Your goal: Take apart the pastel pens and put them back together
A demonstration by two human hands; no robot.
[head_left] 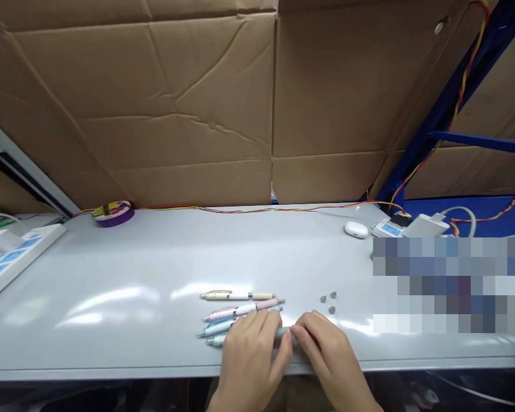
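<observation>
My left hand (253, 349) is closed round a pen with a grey-green barrel (283, 331), low over the front of the table. The fingertips of my right hand (326, 349) pinch the right end of that pen, covering it. Left of my hands lie a cream pen (236, 296), a pink-and-white pen (242, 309) and a light blue pen (217, 328), side by side. The clip end of a pale teal pen (216, 340) juts out beside my left hand; whether it belongs to the held pen, I cannot tell. Three small silver cone-shaped tips (332, 309) lie beyond my right hand.
A white earbud case (356, 229) and a power strip (388, 229) with a charger stand at the back right. A roll of tape (113, 213) sits at the back left, near another power strip (19, 257). Cardboard (189, 103) walls the back; a twisted cable runs along it.
</observation>
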